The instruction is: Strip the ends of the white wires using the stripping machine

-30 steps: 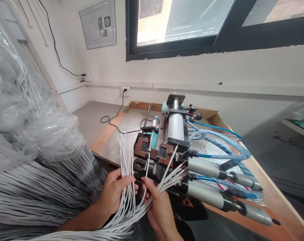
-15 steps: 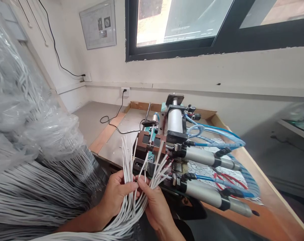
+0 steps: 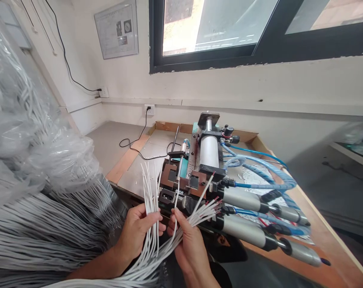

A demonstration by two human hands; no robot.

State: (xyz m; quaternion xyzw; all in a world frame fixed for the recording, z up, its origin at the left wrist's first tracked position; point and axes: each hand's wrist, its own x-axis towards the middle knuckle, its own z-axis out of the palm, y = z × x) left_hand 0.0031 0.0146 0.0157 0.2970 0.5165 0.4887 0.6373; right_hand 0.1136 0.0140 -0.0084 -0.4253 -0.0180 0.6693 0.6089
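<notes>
My left hand (image 3: pixel 135 230) is closed round a bunch of white cables (image 3: pixel 150 196) whose ends stand upright above the thumb. In my right hand (image 3: pixel 189 244), one single cable (image 3: pixel 177 195) is pinched between thumb and fingers, its tip up at the machine's jaws. A second bunch of cables (image 3: pixel 203 214) with reddish ends lies across that palm and fans out to the right. Directly beyond both hands stands a pneumatic machine (image 3: pixel 209 152) with brown jaw blocks (image 3: pixel 169 175) set apart. Whether the cable tip is inside the jaws, I cannot tell.
Thick stacks of grey cables (image 3: pixel 43 236) hang at the left, partly under clear plastic wrap (image 3: pixel 61 160). Metal cylinders (image 3: pixel 244 232) and blue air hoses (image 3: pixel 265 186) stick out to the right. White scraps (image 3: pixel 256 176) lie within the wooden-edged table (image 3: pixel 316 216).
My right hand has shifted slightly right, away from my left, carrying the reddish-ended bunch and one cable toward the jaws. The brown jaw blocks have moved apart, and rods now show at the cylinders' right ends.
</notes>
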